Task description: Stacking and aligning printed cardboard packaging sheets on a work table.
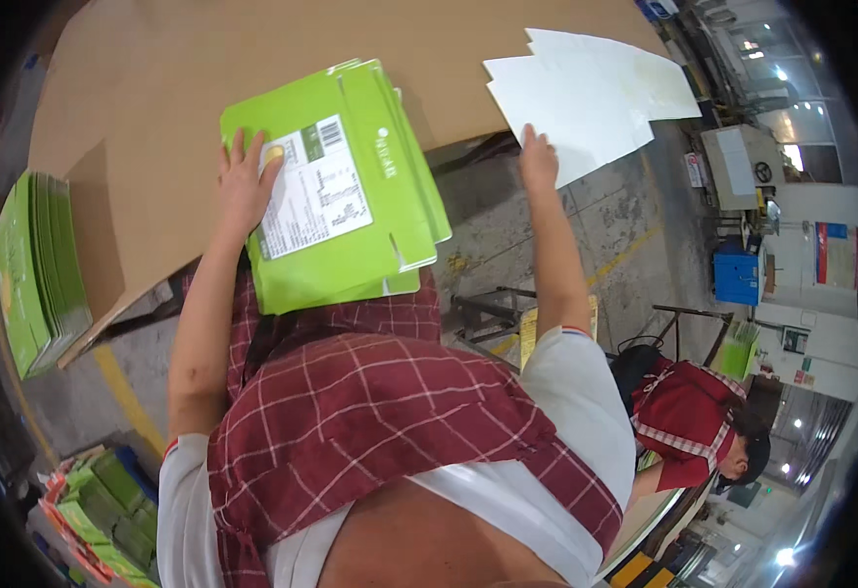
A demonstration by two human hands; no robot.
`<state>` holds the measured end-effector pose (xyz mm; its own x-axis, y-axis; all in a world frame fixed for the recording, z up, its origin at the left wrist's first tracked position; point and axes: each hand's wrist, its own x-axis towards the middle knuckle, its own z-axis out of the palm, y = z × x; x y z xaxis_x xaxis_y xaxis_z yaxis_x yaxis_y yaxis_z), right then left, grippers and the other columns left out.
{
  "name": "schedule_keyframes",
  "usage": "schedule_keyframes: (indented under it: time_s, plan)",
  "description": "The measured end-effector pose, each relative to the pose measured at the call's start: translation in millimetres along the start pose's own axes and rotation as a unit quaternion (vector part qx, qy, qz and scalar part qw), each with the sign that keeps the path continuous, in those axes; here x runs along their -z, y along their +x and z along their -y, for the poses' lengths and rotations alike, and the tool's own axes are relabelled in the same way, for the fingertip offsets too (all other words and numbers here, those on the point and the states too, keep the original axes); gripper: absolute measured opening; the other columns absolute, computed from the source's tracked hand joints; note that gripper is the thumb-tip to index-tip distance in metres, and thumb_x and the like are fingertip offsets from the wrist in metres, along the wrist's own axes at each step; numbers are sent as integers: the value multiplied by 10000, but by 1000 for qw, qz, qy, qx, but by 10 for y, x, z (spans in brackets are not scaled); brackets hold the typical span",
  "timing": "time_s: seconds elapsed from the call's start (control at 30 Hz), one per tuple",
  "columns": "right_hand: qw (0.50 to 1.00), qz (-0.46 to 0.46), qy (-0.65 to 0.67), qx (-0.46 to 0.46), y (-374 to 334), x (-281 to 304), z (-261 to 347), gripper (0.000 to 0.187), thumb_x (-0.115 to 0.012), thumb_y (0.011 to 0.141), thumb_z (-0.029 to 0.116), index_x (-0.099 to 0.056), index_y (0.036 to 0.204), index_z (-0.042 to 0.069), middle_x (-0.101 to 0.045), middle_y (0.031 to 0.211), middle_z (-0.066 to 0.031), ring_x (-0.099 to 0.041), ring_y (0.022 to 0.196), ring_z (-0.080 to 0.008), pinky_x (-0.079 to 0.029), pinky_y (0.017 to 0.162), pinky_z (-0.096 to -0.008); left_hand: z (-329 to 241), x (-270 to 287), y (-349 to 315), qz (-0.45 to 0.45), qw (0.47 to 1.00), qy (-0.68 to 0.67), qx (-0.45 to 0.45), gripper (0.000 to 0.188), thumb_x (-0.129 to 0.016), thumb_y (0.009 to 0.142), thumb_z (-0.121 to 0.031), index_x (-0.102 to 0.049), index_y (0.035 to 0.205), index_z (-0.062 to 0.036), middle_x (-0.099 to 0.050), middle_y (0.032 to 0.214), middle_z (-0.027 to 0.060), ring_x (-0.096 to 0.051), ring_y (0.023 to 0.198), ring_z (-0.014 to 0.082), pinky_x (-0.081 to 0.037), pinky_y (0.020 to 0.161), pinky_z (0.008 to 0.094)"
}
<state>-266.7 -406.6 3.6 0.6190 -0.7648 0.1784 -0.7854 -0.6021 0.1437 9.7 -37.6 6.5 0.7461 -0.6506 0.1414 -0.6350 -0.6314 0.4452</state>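
Observation:
My left hand (243,186) lies flat on the left part of a stack of flat green printed cartons (390,211), fingers spread, thumb on the white printed panel. The stack is slightly uneven and rests at the table's near edge, against my apron. Off to the right, my right hand (539,162) is closed at the near left edge of several fanned white sheets (596,93), which reach out past the table's edge. Some of its fingers are hidden, so how many sheets it grips cannot be seen.
The brown tabletop (154,88) bears another pile of green cartons (42,269) at its left edge. More green cartons (105,505) sit low at the left. A co-worker in red (684,416) bends at a table on the right. A blue cabinet (736,274) stands beyond.

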Motion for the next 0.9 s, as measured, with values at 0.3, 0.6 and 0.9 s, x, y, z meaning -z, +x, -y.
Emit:
schedule_keyframes:
  time_s: [0.3,0.6,0.9]
  plan:
    - [652,193,731,52,-862,2292,1106,348,-464,828,101,-457,1153,-24,-583,971,-120,-559,894,-160,-446,777,-289,-45,123,-81,-13,994,111,17,492,-461,833,-425,-405,1247,-167,-294,1349,113,-199,1270,324,-230,940,578]
    - [512,302,802,-63,-1062,1585,1598,389,-445,825,42,-387,1202,-29,-520,1098,-119,-531,957,-192,-435,836,-308,7,277,22,34,811,-573,114,725,-304,825,-599,-232,1335,-90,-202,1384,162,-167,1282,323,-196,1014,431]
    - [751,331,568,63,-913,1779,1377,298,-447,885,186,-495,1096,-18,-568,977,-102,-541,908,-175,-434,804,-289,7,171,-71,21,998,5,67,699,-452,770,-583,-301,1318,-176,-156,1387,186,-140,1293,306,-191,962,555]
